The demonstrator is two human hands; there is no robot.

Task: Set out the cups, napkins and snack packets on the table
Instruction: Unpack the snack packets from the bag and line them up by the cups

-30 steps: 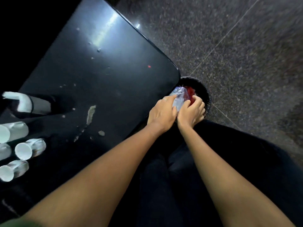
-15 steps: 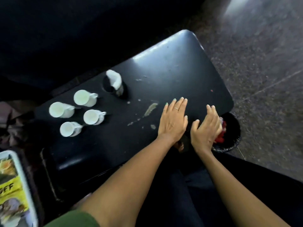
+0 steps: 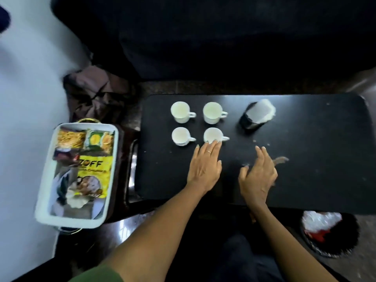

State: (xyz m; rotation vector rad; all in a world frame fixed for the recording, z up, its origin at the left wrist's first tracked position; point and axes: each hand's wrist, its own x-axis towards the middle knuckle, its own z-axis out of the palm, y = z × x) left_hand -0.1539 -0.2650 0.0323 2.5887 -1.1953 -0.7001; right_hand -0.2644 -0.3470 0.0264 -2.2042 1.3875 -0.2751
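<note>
Both hands lie open and empty, palms down on the table (image 3: 305,169): left hand (image 3: 204,166), right hand (image 3: 258,176). Left fingertips (image 3: 212,142) touch the nearest of four cups (image 3: 213,135); napkins (image 3: 259,113) stand beyond, packets wait in the tray (image 3: 110,180) alongside. A careless forward sweep could tip that cup.

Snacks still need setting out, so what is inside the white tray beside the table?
The white tray holds snack packets: a large yellow packet, a green-and-yellow one and one showing yellow strands. They overlap, so anything beneath them is hidden.
</note>
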